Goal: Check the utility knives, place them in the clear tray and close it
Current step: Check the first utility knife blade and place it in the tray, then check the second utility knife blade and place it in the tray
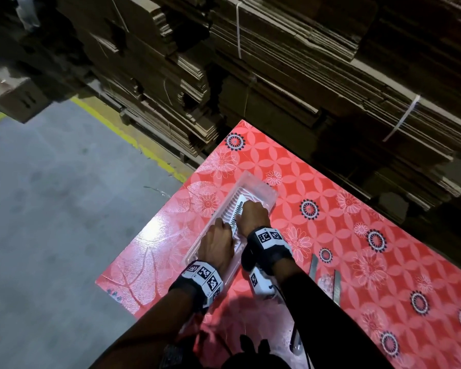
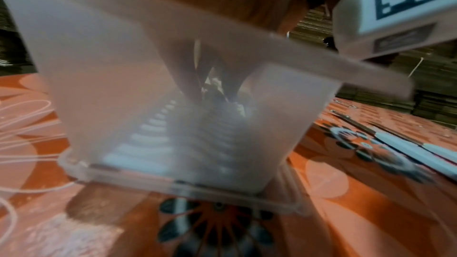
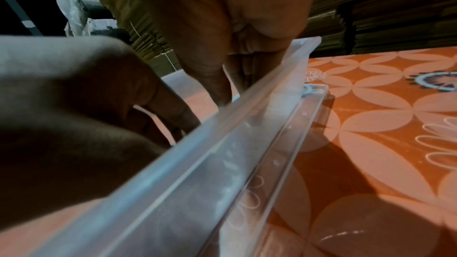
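Note:
A clear plastic tray (image 1: pixel 261 186) lies at an angle on the red patterned table (image 1: pixel 330 182). Both hands reach into it. My left hand (image 1: pixel 224 223) curls round the near end of a white and black utility knife (image 1: pixel 239 206); my right hand (image 1: pixel 246 207) pinches its far part. The knife sits low over the tray's ribbed floor (image 1: pixel 228 213). In the left wrist view my fingers (image 2: pixel 188 77) show blurred through the tray wall (image 2: pixel 99 105). In the right wrist view my fingers (image 3: pixel 217 85) dip behind the tray rim (image 3: pixel 222 134). Two more knives (image 1: pixel 337 286) lie on the table to the right.
Tall stacks of flattened cardboard (image 1: pixel 304 75) stand along the table's far and right sides. A grey concrete floor (image 1: pixel 51 209) with a yellow line (image 1: pixel 123 134) lies to the left. The tray sits close to the table's left edge.

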Available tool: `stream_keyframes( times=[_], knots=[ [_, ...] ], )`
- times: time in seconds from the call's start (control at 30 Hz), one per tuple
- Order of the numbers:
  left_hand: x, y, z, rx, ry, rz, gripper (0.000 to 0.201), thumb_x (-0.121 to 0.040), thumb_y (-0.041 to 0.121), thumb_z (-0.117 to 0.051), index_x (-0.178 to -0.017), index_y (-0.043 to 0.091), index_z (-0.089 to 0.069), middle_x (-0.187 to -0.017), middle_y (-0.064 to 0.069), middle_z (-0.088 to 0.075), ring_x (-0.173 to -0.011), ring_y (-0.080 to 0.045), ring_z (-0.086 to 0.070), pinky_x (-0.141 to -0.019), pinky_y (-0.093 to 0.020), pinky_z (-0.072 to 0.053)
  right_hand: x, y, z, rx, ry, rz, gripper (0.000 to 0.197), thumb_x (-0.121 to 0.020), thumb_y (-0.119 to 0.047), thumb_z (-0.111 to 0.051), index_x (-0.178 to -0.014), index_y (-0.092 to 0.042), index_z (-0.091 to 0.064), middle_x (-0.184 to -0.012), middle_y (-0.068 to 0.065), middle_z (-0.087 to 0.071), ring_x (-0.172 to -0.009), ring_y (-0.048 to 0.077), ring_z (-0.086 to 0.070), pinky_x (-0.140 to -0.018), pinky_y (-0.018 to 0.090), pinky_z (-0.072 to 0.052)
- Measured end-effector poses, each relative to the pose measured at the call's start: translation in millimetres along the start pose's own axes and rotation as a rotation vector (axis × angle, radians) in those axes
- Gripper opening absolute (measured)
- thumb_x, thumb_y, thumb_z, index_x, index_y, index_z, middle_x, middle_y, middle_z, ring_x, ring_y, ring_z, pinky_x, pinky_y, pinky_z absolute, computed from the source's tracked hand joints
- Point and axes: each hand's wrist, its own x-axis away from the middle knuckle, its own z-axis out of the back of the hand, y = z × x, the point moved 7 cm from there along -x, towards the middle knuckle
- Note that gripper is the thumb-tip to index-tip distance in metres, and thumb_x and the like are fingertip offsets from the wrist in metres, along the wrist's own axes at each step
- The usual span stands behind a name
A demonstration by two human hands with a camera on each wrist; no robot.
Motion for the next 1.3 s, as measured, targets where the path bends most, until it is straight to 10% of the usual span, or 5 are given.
stream_keyframes(
  times=[0.27, 0.5, 0.83, 1.03, 1.3],
  knots=[
    [21.4, 3.0, 23.0, 0.033, 0.053, -0.039, 0.029, -0.094, 0.025, -0.052, -0.105, 0.003, -0.065, -0.113, -0.014, -0.061, -0.083, -0.028, -0.066, -0.064, -0.026, -0.049, 74.4, 36.5, 38.6, -0.210, 0.228, 0.148, 0.034, -0.091, -0.021, -0.051, -0.122, -0.011, -0.064, -0.098, 0.016, -0.074, -0.087, 0.033, -0.067, -0.075, 0.034, -0.051],
    [57.8, 56.9, 35.3, 0.021, 0.176, -0.245, 0.031, -0.095, 0.028, -0.048, -0.112, 0.007, -0.064, -0.110, -0.014, -0.062, -0.090, -0.033, -0.064, -0.071, -0.040, -0.051, 146.9, 136.3, 34.0, -0.393, 0.337, 0.011, 0.032, -0.091, -0.017, -0.052, -0.119, -0.014, -0.067, -0.106, 0.015, -0.074, -0.093, 0.029, -0.069, -0.082, 0.035, -0.055],
    [94.9, 122.6, -20.9, -0.071, 0.003, -0.428, 0.031, -0.092, 0.030, -0.049, -0.114, 0.014, -0.065, -0.108, -0.011, -0.063, -0.090, -0.036, -0.063, -0.071, -0.040, -0.052, 207.1, 282.0, -2.2, -0.386, 0.356, -0.364, 0.025, -0.089, -0.018, -0.055, -0.107, -0.011, -0.071, -0.106, 0.018, -0.072, -0.094, 0.039, -0.065, -0.078, 0.034, -0.049],
    [103.3, 141.3, -41.7, -0.114, -0.065, -0.510, 0.023, -0.090, 0.025, -0.057, -0.104, 0.012, -0.068, -0.103, -0.010, -0.065, -0.086, -0.031, -0.065, -0.063, -0.028, -0.040, 213.8, 314.0, -35.0, -0.407, 0.287, -0.523, 0.022, -0.082, -0.032, -0.062, -0.076, -0.011, -0.061, -0.077, 0.011, -0.064, -0.072, 0.034, -0.057, -0.068, 0.034, -0.049],
    [110.3, 151.2, -65.7, -0.143, -0.162, -0.576, 0.014, -0.085, 0.022, -0.060, -0.093, 0.014, -0.068, -0.101, -0.005, -0.065, -0.083, -0.025, -0.065, -0.067, -0.037, -0.054, 197.4, 315.3, -51.5, -0.510, 0.254, -0.506, 0.024, -0.076, -0.030, -0.073, -0.091, -0.013, -0.065, -0.092, 0.007, -0.071, -0.084, 0.030, -0.066, -0.072, 0.031, -0.051]
  ],
)
